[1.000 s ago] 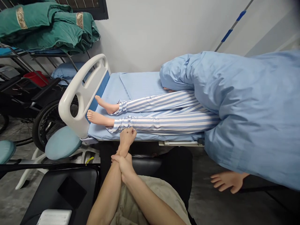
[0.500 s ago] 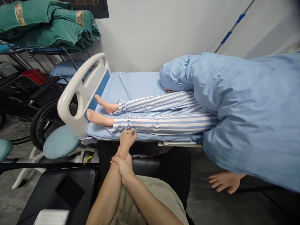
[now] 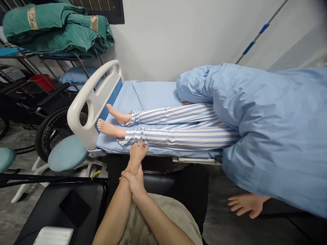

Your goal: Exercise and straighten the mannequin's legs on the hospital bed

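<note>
My left hand [image 3: 138, 151] is closed in a fist, its back upward, by the near edge of the bed, close to a striped trouser leg [image 3: 178, 137]. Its fingertips are hidden; nothing shows in it. My right hand [image 3: 134, 182] is wrapped round my left wrist [image 3: 133, 166]. On the bed's light blue sheet [image 3: 155, 91] lies a mannequin-like figure in blue-and-white striped trousers, its bare feet [image 3: 109, 128] toward the white footboard [image 3: 89, 95]. A blue quilt [image 3: 276, 126] covers its upper part. One smooth hand [image 3: 246, 204] hangs out below the quilt at the right.
A black chair [image 3: 46, 200] at lower left bears a dark flat object [image 3: 75, 208] and a white device [image 3: 55, 235]. Beyond it are a pale blue round stool [image 3: 67, 153] and a wheelchair [image 3: 48, 136]. Green folded bedding [image 3: 61, 34] lies on a metal rack at back left.
The view has shifted slightly, so the bed and bedding sit a little lower. My hands keep the same hold, right round left wrist. The figure stays still.
</note>
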`<state>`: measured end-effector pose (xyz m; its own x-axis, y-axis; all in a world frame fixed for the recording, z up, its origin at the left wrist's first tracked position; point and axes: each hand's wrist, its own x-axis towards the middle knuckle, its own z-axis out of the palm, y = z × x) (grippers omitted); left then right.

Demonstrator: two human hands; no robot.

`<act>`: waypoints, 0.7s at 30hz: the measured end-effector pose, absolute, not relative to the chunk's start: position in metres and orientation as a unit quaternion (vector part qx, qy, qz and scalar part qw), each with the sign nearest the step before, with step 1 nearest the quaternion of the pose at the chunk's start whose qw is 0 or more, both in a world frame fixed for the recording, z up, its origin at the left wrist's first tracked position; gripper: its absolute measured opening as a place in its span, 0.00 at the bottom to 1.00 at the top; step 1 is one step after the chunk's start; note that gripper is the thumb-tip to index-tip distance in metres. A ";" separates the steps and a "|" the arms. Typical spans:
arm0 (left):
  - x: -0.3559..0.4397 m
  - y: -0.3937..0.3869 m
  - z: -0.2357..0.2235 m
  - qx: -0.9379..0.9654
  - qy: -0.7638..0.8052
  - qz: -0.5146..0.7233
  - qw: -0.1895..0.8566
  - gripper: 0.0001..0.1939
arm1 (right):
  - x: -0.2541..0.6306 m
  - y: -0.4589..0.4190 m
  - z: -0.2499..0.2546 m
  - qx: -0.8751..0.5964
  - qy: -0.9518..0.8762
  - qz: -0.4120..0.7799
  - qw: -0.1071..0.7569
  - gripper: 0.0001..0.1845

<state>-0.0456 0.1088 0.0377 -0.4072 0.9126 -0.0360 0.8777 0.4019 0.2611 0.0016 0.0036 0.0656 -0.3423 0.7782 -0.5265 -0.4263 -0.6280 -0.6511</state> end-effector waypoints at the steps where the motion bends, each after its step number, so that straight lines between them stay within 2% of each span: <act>1: -0.046 0.108 0.037 0.539 0.831 0.099 0.090 0.13 | 0.002 0.003 0.064 -0.426 -0.201 0.801 0.369 0.37; 9: -0.062 0.113 0.045 0.520 0.844 0.105 0.079 0.13 | 0.020 -0.038 0.063 -0.360 -0.241 0.851 0.295 0.36; 17: -0.055 0.118 0.044 0.491 0.845 0.161 0.142 0.12 | 0.025 -0.045 0.060 -0.361 -0.308 0.811 0.342 0.34; 21: -0.047 0.121 0.045 0.505 0.827 0.187 0.163 0.11 | 0.025 -0.038 0.064 -0.362 -0.308 0.800 0.365 0.38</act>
